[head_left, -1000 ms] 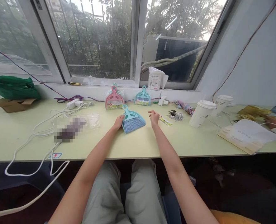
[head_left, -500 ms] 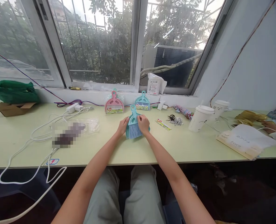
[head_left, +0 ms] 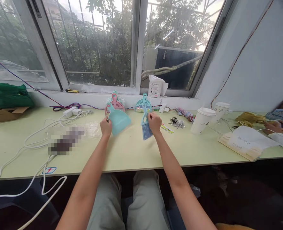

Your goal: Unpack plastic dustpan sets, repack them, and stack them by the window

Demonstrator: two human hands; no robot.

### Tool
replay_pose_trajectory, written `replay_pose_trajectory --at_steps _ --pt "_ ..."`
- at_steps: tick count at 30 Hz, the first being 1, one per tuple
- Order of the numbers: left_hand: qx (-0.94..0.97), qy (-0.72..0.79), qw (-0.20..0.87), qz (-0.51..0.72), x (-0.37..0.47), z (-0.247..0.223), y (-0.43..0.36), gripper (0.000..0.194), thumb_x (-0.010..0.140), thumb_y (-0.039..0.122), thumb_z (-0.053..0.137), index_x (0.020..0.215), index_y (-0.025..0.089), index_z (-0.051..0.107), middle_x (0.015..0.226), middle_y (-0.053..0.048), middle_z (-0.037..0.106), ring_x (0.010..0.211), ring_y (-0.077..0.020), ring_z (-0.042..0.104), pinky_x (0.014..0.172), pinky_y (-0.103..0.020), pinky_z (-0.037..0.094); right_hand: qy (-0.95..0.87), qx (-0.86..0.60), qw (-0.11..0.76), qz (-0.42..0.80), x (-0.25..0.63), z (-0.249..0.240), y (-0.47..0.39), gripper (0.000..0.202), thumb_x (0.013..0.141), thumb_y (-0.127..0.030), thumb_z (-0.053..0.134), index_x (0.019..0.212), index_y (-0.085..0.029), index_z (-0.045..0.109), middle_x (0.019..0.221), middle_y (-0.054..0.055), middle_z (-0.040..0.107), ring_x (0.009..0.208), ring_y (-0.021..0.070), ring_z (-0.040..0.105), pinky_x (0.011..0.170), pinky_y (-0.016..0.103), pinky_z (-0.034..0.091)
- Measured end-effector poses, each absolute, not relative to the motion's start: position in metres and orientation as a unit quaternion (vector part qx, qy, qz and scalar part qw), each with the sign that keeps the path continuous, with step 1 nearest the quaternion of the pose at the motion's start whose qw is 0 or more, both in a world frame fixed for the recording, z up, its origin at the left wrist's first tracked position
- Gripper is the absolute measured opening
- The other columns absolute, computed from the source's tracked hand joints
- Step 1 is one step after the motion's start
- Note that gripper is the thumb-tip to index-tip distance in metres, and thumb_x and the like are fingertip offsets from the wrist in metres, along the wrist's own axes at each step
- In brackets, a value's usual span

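My left hand [head_left: 106, 126] is closed on a teal dustpan [head_left: 119, 121], gripping it at its left edge, tilted above the table. My right hand [head_left: 154, 122] holds a small teal brush [head_left: 146, 129] with its blue-grey bristles pointing down. Dustpan and brush are apart. Behind the dustpan, partly hidden by it, a pink dustpan set [head_left: 117, 103] leans at the windowsill. A second teal set [head_left: 141, 103] leans behind the brush. A green and yellow label strip [head_left: 167, 128] lies right of my right hand.
White cables [head_left: 28, 145] and clear plastic [head_left: 91, 129] lie left on the table [head_left: 132, 159]. Small metal clips [head_left: 178, 123], white cups [head_left: 203, 121] and a paper bag [head_left: 242, 143] stand or lie right. Another person's hands [head_left: 275, 126] are at the far right.
The brush and dustpan, together before, are now separated. My left hand has moved left with the dustpan; my right hand has moved slightly right with the brush. The view has shifted slightly.
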State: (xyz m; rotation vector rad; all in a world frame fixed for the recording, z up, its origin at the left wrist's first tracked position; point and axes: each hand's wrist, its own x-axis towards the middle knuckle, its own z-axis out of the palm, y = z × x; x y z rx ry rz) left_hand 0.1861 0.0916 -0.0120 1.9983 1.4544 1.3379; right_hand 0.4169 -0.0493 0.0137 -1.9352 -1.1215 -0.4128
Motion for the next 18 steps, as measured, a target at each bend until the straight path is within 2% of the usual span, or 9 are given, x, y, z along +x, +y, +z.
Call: replay_pose_trajectory --at_steps 3,6,10,14,18 --pt "0.715 0.581 0.176 0.348 0.176 -0.017 0.100 0.038 0.084 0.029 0.042 0.112 0.018 0.063 0.103 -0.017 0.068 0.099 -0.0335 0.062 0.078 -0.037 0.043 -0.480 -0.832 0.255 -0.112 0.440 -0.004 -0.046 0.033 0.093 -0.029 0.042 0.074 -0.016 0.067 0.085 0.014 0.067 0.082 0.0213 0.062 0.070 0.028 0.037" --pt "0.759 0.590 0.146 0.233 0.179 -0.022 0.100 0.039 0.081 0.044 0.047 0.108 0.019 0.062 0.106 -0.019 0.067 0.101 -0.0373 0.061 0.080 -0.042 0.043 -0.492 -0.852 0.165 -0.075 0.452 -0.024 -0.041 0.025 0.090 -0.026 0.048 0.085 -0.015 0.070 0.093 0.017 0.069 0.090 0.0221 0.063 0.075 0.030 0.040" --pt "0.797 0.563 0.096 0.197 0.185 -0.026 0.095 0.044 0.084 0.056 0.039 0.096 0.020 0.061 0.096 -0.017 0.069 0.095 -0.0349 0.063 0.078 -0.040 0.044 -0.499 -0.848 0.162 -0.070 0.454 -0.031 -0.038 0.026 0.084 -0.038 0.059 0.088 -0.015 0.071 0.104 0.019 0.068 0.105 0.0267 0.058 0.083 0.034 0.042" --pt "0.804 0.553 0.066 0.208 0.185 -0.028 0.094 0.034 0.082 0.050 0.044 0.081 0.022 0.064 0.089 -0.015 0.070 0.089 -0.0323 0.064 0.073 -0.036 0.044 -0.483 -0.861 0.155 -0.037 0.452 -0.027 -0.037 0.032 0.073 -0.043 0.069 0.086 -0.014 0.072 0.104 0.021 0.066 0.108 0.0310 0.057 0.083 0.038 0.043" --pt "0.811 0.548 0.058 0.197 0.183 -0.030 0.095 0.030 0.080 0.042 0.048 0.063 0.022 0.063 0.075 -0.013 0.068 0.082 -0.0298 0.065 0.067 -0.033 0.043 -0.457 -0.875 0.160 -0.026 0.452 -0.025 -0.037 0.034 0.065 -0.040 0.075 0.087 -0.014 0.071 0.102 0.019 0.067 0.106 0.0316 0.057 0.079 0.036 0.044"
